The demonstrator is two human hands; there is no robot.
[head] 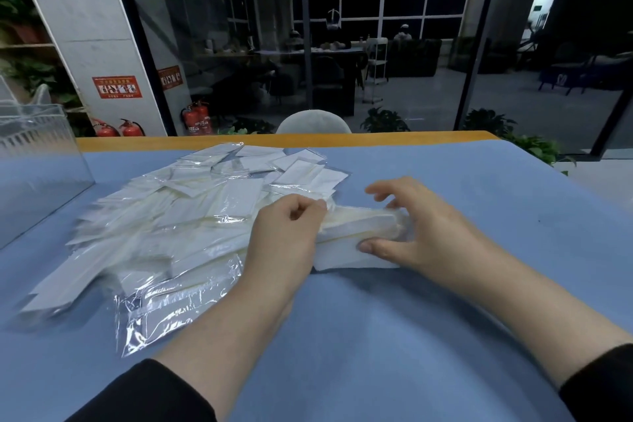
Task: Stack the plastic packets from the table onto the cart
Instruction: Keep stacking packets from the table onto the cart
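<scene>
A wide heap of clear plastic packets with white inserts point(178, 216) covers the left half of the blue table point(479, 199). At its right edge, both hands hold a small bundle of packets point(356, 226) between them. My left hand point(287, 236) grips the bundle's left end with curled fingers. My right hand point(411, 233) clasps its right end, thumb on the near side and fingers over the top. No cart is in view.
A clear acrylic box point(37, 161) stands at the table's left edge. An empty clear bag point(164, 312) lies at the heap's near side. A grey chair back point(313, 122) rises behind the table's wooden far edge, with glass walls beyond.
</scene>
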